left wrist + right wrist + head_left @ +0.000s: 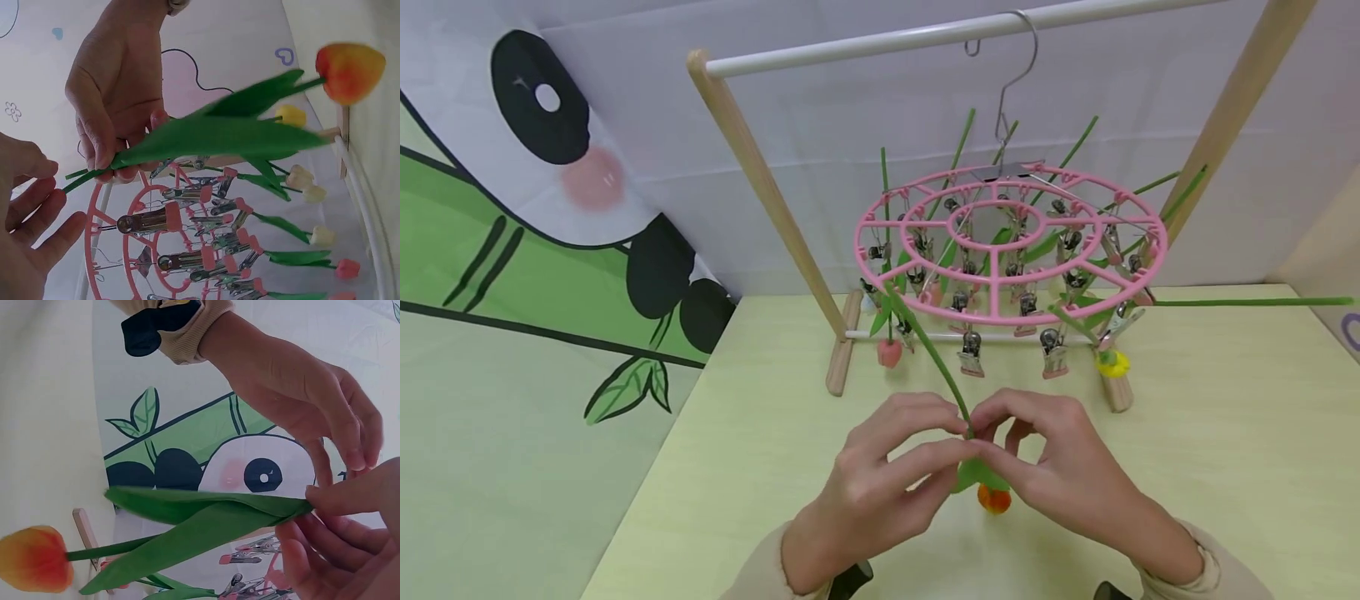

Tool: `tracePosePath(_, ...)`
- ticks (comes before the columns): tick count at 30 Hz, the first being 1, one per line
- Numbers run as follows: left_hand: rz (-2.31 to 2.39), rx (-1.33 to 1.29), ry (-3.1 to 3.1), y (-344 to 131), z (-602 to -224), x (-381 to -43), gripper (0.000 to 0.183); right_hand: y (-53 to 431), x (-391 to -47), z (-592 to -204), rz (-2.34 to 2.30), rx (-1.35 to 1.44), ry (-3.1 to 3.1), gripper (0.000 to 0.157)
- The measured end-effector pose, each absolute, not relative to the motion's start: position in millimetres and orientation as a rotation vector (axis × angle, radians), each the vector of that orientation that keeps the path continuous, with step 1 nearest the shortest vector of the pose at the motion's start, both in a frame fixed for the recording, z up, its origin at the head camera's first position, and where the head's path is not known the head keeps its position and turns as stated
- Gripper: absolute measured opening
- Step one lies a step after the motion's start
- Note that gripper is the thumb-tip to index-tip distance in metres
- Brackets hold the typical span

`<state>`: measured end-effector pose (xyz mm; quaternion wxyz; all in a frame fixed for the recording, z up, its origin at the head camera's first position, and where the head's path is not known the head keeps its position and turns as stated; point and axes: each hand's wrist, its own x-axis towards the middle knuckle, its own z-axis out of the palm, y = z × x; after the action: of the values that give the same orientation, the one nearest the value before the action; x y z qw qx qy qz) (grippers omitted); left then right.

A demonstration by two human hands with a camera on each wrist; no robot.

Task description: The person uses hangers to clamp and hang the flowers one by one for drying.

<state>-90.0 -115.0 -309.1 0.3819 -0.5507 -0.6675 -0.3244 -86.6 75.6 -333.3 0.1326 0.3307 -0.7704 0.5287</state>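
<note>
An orange-yellow artificial tulip (994,498) hangs bloom down between both hands, its green stem (928,346) rising toward the rack. The right hand (1060,458) pinches the stem just above the leaves (206,525). Beside it, the left hand (887,475) has its fingertips at the same stem, thumb and finger curled about it; fingers partly hide the contact. In the left wrist view the bloom (350,72) points away from the hands. Ahead of the hands hangs a round pink clip hanger (994,292) with several metal clips (971,354).
The hanger's hook (1018,75) goes over a white rail (865,48) with wooden legs (760,179). Pink (890,352) and yellow tulips (1112,363) hang from the clips, some stems jutting outward. A pale yellow table (760,467) lies below, with a printed cloth (565,275) at left.
</note>
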Motion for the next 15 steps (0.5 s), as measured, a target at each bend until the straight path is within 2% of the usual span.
tracePosePath(8,-1.313,-1.284,-1.729,-109.8,-313.6,-89.7,0.009,70.1,-84.4,-334.9,1.568,0.988,-2.085,0.029)
tracePosePath(15,-1.534,-1.121,-1.815,-104.7,-322.4,-87.3,0.024,66.8,-81.0,-332.3,1.507,0.986,-2.069,0.032)
